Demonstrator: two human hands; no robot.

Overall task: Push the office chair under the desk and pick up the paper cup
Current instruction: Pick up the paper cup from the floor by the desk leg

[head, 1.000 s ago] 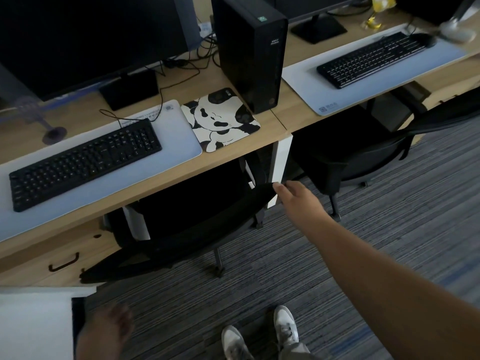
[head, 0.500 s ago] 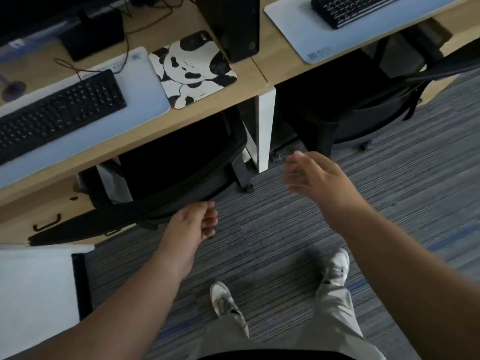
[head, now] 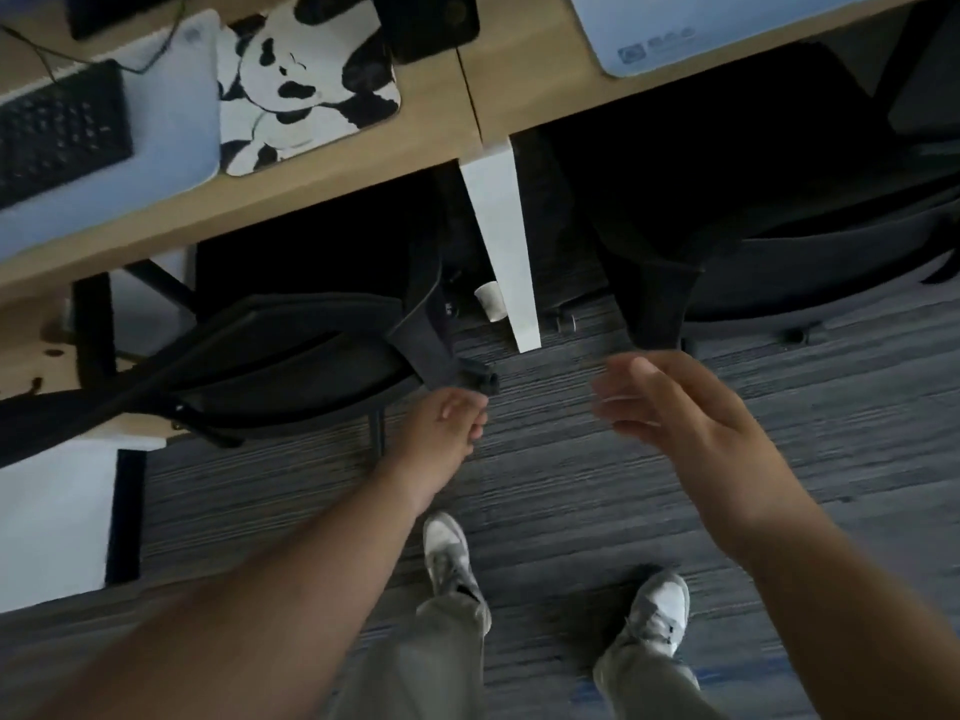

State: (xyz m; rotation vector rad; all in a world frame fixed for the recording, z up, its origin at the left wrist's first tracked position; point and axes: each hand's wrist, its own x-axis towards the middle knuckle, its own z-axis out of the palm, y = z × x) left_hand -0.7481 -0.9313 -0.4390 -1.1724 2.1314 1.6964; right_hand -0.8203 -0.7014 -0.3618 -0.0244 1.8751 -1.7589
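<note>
Now chair step looks done: office chair (head: 270,356) tucked under desk (head: 332,174). Paper cup (head: 491,301) on floor beside white desk leg (head: 506,252), near chair arm. Right hand (head: 670,407) open, empty; left hand (head: 447,428) loosely curled, empty. Reach low past leg, pinch cup wall gently, avoid crushing.

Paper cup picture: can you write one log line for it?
chair: under desk | paper cup: on floor by desk leg | left hand: empty | right hand: open, empty
</note>
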